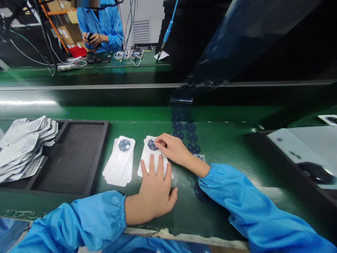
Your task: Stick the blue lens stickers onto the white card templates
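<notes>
White phone-shaped sheets (143, 162) lie in a small pile in front of me, with a dark camera-ring piece (152, 144) at the top. My left hand (157, 189) rests on the pile, fingers spread flat. At the ring, my right hand (175, 149) has its thumb and forefinger pinched together; whatever is between the fingertips is too small to make out. Just left is a second fanned stack of white sheets (119, 167), its top one bearing a dark ring. A clear strip with dark round pieces (191, 137) runs beyond my right hand.
A black tray (76, 154) stands on the left, with many white sheets (19, 151) heaped over its left side. At the right is a dark tray holding white sheets (308, 147). Across the bench a person in blue (102, 28) holds a dark object.
</notes>
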Demonstrator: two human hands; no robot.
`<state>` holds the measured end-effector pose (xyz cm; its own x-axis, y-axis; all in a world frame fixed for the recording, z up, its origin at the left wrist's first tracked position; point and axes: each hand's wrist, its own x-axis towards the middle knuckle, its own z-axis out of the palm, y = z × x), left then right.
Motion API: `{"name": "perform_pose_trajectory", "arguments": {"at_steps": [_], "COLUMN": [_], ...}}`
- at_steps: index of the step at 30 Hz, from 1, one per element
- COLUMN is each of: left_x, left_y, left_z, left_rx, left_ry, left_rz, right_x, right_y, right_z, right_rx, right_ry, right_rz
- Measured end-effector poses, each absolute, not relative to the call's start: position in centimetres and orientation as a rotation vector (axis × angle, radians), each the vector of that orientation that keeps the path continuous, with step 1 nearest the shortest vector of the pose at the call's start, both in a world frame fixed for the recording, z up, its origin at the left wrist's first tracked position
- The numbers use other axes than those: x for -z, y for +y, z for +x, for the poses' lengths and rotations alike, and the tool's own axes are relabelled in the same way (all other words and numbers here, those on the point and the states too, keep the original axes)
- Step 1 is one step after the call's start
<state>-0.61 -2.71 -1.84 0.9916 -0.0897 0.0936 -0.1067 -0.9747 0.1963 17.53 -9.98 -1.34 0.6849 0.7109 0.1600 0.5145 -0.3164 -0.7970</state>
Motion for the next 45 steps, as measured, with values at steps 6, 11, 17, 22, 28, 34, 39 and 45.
{"name": "perform_pose_trajectory", "arguments": {"at_steps": [6, 11, 17, 22, 28, 34, 39, 45], "left_x": [1.9, 1.8, 1.5, 1.6, 1.6, 1.7, 1.8, 1.7], "left_y": [-2.7, -2.7, -2.6, -2.6, -2.6, -2.6, -2.5, -2.6], "left_z": [-0.7, -0.7, -0.6, -0.5, -0.7, -0.6, -0.6, -0.7], "left_rx": [-0.146, -0.146, -0.149, -0.158, -0.151, -0.163, -0.165, -0.184], "left_ry": [-0.154, -0.157, -0.172, -0.182, -0.190, -0.186, -0.186, -0.189], "left_rz": [2.938, 2.953, 2.995, 3.000, 2.994, 3.004, 2.998, 3.003], "right_x": [1.8, 1.3, 1.8, 2.0, 2.0, 2.0, 2.0, 2.0], "right_y": [-10.3, -10.2, -10.0, -10.0, -9.9, -9.8, -9.8, -9.8], "right_z": [18.4, 18.1, 18.6, 19.0, 19.4, 19.5, 19.5, 19.5], "right_rx": [-0.471, -0.645, -0.614, -0.654, -0.669, -0.673, -0.670, -0.670], "right_ry": [-0.889, -0.875, -0.712, -0.683, -0.664, -0.655, -0.645, -0.647], "right_rz": [-1.891, -1.707, -1.602, -1.595, -1.604, -1.602, -1.595, -1.601]}}
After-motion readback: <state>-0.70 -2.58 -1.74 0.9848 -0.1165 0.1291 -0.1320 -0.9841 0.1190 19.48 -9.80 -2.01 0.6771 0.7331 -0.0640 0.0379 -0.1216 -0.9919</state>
